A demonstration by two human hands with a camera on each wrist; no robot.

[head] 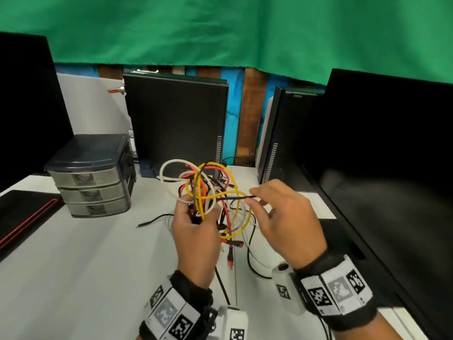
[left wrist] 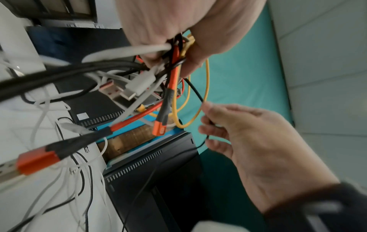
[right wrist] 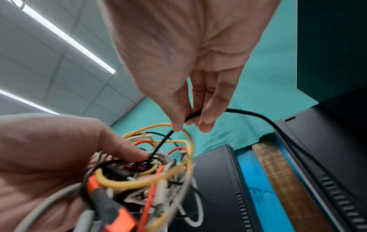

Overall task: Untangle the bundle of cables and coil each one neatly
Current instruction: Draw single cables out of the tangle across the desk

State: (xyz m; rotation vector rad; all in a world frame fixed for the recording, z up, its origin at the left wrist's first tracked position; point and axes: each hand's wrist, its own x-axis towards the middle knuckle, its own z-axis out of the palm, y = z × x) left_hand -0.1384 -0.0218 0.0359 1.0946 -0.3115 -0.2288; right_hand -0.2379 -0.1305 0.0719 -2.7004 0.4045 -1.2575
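A tangled bundle of cables (head: 208, 192), yellow, red, white and black, is held up above the white table (head: 85, 253). My left hand (head: 196, 229) grips the bundle at its lower middle, fingers curled round several strands (left wrist: 174, 51). My right hand (head: 277, 212) pinches a thin black cable (head: 235, 198) between thumb and fingers and holds it out to the right of the bundle (right wrist: 190, 117). Red-and-black plugs (head: 230, 256) and white leads dangle below the left hand. In the left wrist view orange USB plugs (left wrist: 37, 160) hang close to the camera.
A small grey drawer unit (head: 93, 177) stands at the left. Two black computer cases (head: 176, 119) stand at the back, with a dark monitor (head: 392, 168) on the right and a black laptop (head: 22, 212) at the left edge. Loose black and white leads (head: 157, 219) lie on the table.
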